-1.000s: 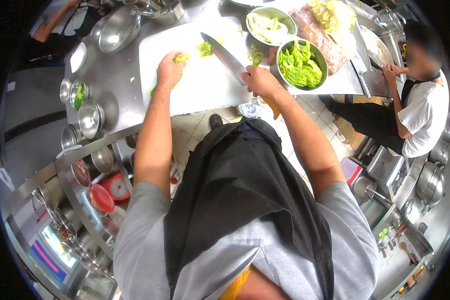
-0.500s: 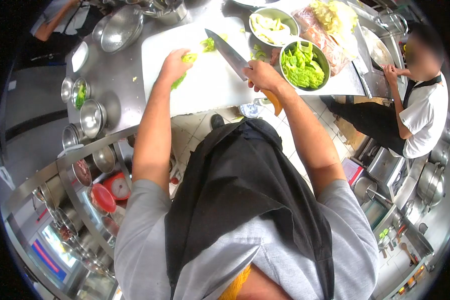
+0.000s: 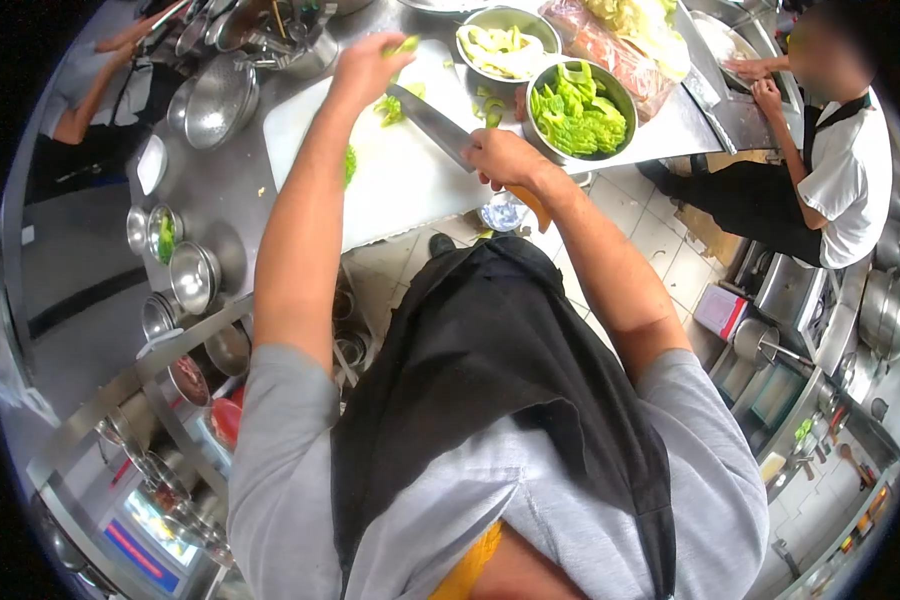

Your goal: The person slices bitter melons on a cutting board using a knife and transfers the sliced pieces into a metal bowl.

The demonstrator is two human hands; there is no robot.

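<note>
My right hand (image 3: 508, 160) is closed on a large kitchen knife (image 3: 428, 122) with an orange-yellow handle. The blade points up and left over the white cutting board (image 3: 410, 195). Past the blade's tip, near the board's far edge, my left hand (image 3: 365, 75) pinches a small piece of bright green vegetable (image 3: 406, 46). Other green pieces (image 3: 388, 110) lie on the board by the blade tip, and one (image 3: 350, 163) shows beside my left forearm. A metal bowl of cut green vegetable (image 3: 582, 110) stands right of the knife hand.
Behind it is a bowl of pale slices (image 3: 503, 48), with bagged meat (image 3: 610, 50) and leafy lettuce (image 3: 645, 30) alongside. Metal bowls (image 3: 194, 275) and a colander (image 3: 218, 100) line the left side. A co-worker (image 3: 820, 180) is at the right; another person's arm (image 3: 95, 105) shows upper left.
My left hand has moved up and away from me, toward the board's far edge, with a green piece in its fingers. The knife stays over the board in my right hand. The view has shifted slightly.
</note>
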